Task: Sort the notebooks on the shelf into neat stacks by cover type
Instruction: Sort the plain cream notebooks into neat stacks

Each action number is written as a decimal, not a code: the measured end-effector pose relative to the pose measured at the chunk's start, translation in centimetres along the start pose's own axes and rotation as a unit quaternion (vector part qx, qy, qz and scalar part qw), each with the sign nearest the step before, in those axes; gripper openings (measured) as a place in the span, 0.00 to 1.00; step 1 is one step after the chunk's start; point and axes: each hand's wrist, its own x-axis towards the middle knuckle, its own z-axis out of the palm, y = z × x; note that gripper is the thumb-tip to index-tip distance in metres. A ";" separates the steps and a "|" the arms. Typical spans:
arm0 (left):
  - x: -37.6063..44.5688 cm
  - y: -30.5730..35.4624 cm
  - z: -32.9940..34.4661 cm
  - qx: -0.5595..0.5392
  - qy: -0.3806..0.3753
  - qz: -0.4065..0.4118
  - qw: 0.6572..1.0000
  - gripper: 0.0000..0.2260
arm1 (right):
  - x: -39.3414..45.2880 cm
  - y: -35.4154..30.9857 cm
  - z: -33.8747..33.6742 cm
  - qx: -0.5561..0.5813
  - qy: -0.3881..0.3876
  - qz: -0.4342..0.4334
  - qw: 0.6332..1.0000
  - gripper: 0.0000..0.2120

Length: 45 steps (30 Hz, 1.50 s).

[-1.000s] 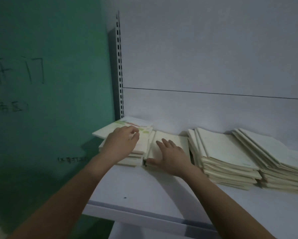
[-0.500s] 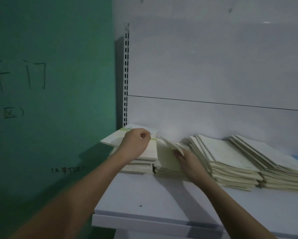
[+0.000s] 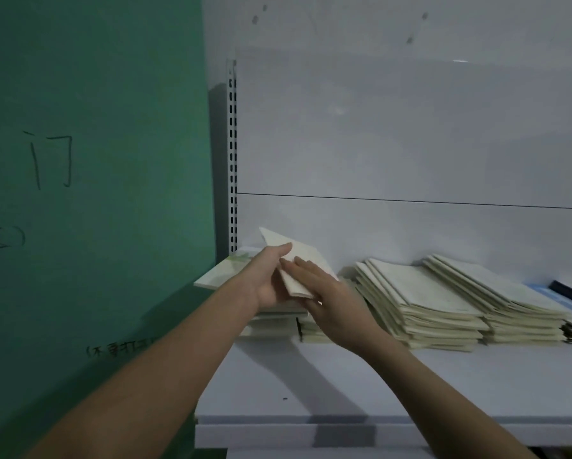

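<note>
The left hand and right hand are together gripping a cream notebook, tilting it up above the leftmost stacks on the shelf. Two fanned stacks to the right are looking roughly sorted but not yet squared. The dim light is hiding cover details, and the far-right stack is being cut off

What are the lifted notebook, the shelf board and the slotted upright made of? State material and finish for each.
Cream lifted notebook, held by both hands: likely matte paper or thin card; it looks thin and flat-edged.
White shelf board: probably painted sheet metal with a smooth, faintly satin surface and a folded front lip, though laminate cannot be ruled out.
Grey slotted upright: apparently painted steel with punched slots.
</note>
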 end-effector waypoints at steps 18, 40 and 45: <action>-0.6 1.4 -5.6 0.094 0.100 0.122 0.983 0.19 | -0.7 8.0 3.5 -0.133 -0.196 0.183 0.954 0.45; -1.4 1.3 -5.7 0.079 0.126 0.114 0.982 0.13 | -2.6 8.2 1.0 -0.170 -0.088 0.103 0.976 0.16; -1.6 1.4 -5.3 0.078 0.123 0.112 0.983 0.12 | -2.2 8.8 -0.7 0.000 0.038 0.164 0.986 0.16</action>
